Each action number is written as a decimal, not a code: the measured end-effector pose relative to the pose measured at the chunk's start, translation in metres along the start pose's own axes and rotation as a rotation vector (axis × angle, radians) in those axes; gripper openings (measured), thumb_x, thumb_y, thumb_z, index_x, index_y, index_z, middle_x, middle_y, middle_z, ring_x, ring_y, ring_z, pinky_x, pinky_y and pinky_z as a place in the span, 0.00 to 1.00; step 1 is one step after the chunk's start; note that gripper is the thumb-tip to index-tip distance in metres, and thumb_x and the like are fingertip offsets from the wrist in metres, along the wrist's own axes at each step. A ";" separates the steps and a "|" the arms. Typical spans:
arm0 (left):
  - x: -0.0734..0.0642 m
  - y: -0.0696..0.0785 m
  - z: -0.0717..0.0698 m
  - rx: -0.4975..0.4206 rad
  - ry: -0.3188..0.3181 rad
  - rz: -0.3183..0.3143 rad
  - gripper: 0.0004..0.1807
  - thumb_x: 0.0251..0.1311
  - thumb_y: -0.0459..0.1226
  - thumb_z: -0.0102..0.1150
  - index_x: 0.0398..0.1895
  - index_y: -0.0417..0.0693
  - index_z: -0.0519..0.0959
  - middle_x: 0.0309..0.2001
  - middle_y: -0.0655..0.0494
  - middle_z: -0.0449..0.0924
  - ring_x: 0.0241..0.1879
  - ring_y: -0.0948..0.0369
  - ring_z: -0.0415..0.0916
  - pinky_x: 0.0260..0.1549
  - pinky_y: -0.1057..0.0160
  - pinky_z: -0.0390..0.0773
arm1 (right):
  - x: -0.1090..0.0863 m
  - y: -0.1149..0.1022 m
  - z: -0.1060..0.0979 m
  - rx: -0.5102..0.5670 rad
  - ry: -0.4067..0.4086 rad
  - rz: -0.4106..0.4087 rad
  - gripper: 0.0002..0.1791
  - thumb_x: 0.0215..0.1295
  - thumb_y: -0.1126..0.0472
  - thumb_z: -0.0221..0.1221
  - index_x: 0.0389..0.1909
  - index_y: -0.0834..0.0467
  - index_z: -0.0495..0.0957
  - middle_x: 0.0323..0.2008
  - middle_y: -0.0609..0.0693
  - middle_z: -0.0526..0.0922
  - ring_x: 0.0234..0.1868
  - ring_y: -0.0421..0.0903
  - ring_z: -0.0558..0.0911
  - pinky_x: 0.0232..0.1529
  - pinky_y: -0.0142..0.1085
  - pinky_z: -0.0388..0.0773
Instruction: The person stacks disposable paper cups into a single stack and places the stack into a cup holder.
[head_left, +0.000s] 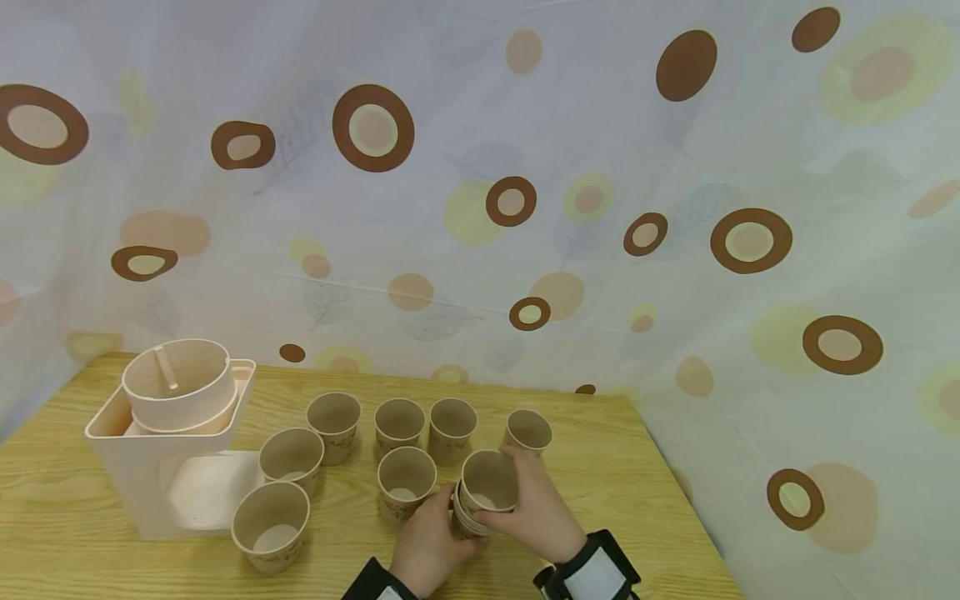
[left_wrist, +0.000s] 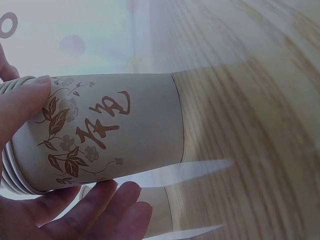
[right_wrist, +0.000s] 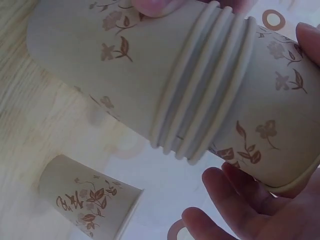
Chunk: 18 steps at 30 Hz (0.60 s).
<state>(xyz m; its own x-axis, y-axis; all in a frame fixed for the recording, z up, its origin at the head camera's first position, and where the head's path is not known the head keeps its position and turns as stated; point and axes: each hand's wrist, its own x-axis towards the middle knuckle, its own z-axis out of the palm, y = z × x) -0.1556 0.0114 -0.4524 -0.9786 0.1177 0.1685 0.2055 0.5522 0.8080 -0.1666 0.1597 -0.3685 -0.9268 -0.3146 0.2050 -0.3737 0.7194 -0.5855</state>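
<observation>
My left hand [head_left: 433,543] grips a short stack of beige paper cups [left_wrist: 110,130] around its side, thumb on one side and fingers on the other. The stack's base rests on the wooden table, and several rims show at its top. My right hand [head_left: 546,515] holds the uppermost paper cup [head_left: 489,482], which sticks well up out of the stack at a slight tilt, its lower part still inside. Brown flowers and leaves are printed on the cups. Close by stand a single paper cup [head_left: 405,477] on the left and another paper cup [head_left: 528,431] behind.
Two upright cups [head_left: 452,423] stand side by side farther back. Three more cups [head_left: 272,523] curve along the left, near a cream plastic container [head_left: 135,475] with a round tub [head_left: 180,408] set in its top. A patterned cloth [head_left: 450,208] hangs behind the table [head_left: 345,550].
</observation>
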 end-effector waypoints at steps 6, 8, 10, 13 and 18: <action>0.000 -0.001 0.001 0.006 0.009 -0.002 0.35 0.38 0.45 0.74 0.52 0.42 0.73 0.44 0.48 0.81 0.43 0.52 0.79 0.40 0.51 0.78 | 0.000 0.004 0.001 -0.028 -0.044 0.004 0.47 0.41 0.53 0.73 0.58 0.72 0.63 0.53 0.65 0.71 0.51 0.57 0.73 0.46 0.47 0.75; 0.000 -0.001 0.002 0.010 0.015 -0.002 0.35 0.38 0.45 0.74 0.52 0.42 0.73 0.43 0.48 0.81 0.43 0.52 0.79 0.40 0.51 0.78 | 0.000 0.005 0.000 -0.026 -0.062 0.013 0.47 0.42 0.52 0.73 0.59 0.72 0.62 0.54 0.66 0.71 0.51 0.57 0.74 0.46 0.48 0.75; 0.000 -0.001 0.002 0.008 0.019 -0.001 0.35 0.37 0.45 0.74 0.51 0.43 0.73 0.43 0.49 0.81 0.43 0.52 0.79 0.40 0.52 0.78 | 0.000 0.006 0.000 -0.023 -0.079 0.022 0.48 0.43 0.50 0.72 0.60 0.72 0.62 0.54 0.65 0.71 0.51 0.57 0.74 0.46 0.48 0.75; 0.000 -0.002 0.002 0.002 0.019 -0.001 0.34 0.38 0.45 0.74 0.51 0.43 0.73 0.43 0.49 0.81 0.43 0.53 0.79 0.40 0.51 0.78 | 0.001 0.007 0.000 -0.026 -0.090 0.024 0.48 0.44 0.49 0.72 0.60 0.72 0.62 0.53 0.65 0.71 0.50 0.56 0.74 0.46 0.47 0.75; 0.001 -0.001 0.000 0.000 0.000 -0.005 0.35 0.38 0.45 0.74 0.51 0.42 0.73 0.43 0.48 0.81 0.43 0.52 0.79 0.40 0.51 0.78 | 0.000 0.009 0.002 -0.039 -0.092 0.014 0.47 0.44 0.49 0.72 0.59 0.72 0.63 0.53 0.65 0.72 0.50 0.56 0.74 0.46 0.48 0.75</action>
<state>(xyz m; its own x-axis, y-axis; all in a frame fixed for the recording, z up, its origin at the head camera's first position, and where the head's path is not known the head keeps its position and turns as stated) -0.1568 0.0107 -0.4532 -0.9797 0.1147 0.1642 0.2003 0.5532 0.8086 -0.1702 0.1647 -0.3747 -0.9254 -0.3583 0.1233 -0.3634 0.7473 -0.5563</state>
